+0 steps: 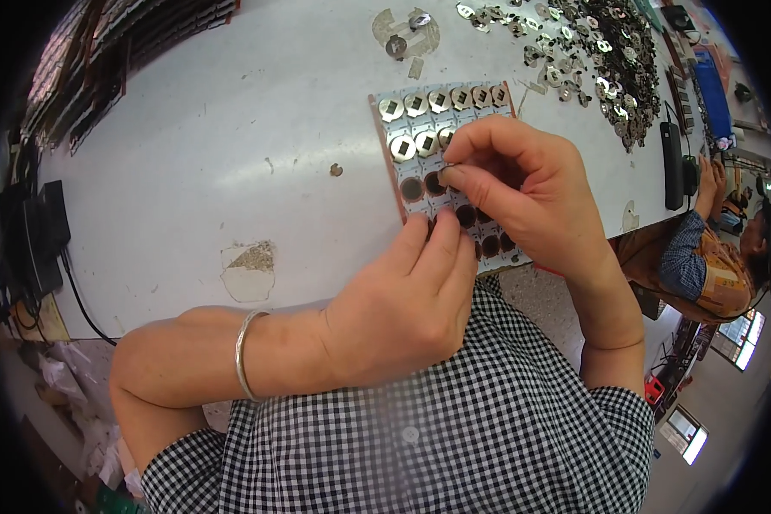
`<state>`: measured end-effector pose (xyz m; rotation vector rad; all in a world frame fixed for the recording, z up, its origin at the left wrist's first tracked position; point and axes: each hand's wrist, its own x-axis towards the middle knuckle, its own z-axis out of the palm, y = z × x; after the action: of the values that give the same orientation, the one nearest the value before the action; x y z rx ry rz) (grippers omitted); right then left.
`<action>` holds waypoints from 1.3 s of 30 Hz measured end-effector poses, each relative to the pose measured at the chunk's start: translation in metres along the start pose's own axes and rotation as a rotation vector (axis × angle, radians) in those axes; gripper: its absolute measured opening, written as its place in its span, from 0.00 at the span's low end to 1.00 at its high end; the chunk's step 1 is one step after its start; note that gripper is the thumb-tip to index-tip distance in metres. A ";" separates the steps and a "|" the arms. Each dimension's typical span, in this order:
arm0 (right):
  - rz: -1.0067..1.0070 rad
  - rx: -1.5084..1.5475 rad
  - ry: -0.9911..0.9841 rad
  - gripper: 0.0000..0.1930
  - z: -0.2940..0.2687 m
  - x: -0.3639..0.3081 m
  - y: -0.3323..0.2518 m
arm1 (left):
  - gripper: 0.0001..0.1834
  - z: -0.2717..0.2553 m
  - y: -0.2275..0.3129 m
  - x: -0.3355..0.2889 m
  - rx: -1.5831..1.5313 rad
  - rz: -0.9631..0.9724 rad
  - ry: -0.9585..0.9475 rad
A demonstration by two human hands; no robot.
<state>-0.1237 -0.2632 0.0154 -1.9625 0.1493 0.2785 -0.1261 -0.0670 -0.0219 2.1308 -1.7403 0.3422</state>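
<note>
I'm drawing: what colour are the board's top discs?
Silver discs with dark diamonds, best in head view.

Both hands (415, 295) at a panel (413, 127) with silvery discs (403, 148)

Left hand (411, 295): palm down, fingers extended forward. Right hand (535, 184): arched, thumb and forefinger tips close together.

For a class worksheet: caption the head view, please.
Left hand and right hand work at a board with round silver pieces; metal heap beyond.
</note>
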 end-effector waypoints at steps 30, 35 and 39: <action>-0.526 -0.544 0.263 0.14 0.020 -0.004 0.027 | 0.18 0.009 0.006 -0.002 0.094 -0.019 0.101; -0.573 -0.513 0.274 0.14 0.020 -0.004 0.032 | 0.18 0.008 0.004 -0.002 0.088 0.008 0.082; -0.485 -0.602 0.143 0.12 0.003 0.006 0.011 | 0.18 0.007 -0.001 -0.003 0.073 0.001 0.076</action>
<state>-0.1212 -0.2643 0.0025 -2.5341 -0.3584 -0.1591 -0.1260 -0.0674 -0.0294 2.1380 -1.7113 0.4880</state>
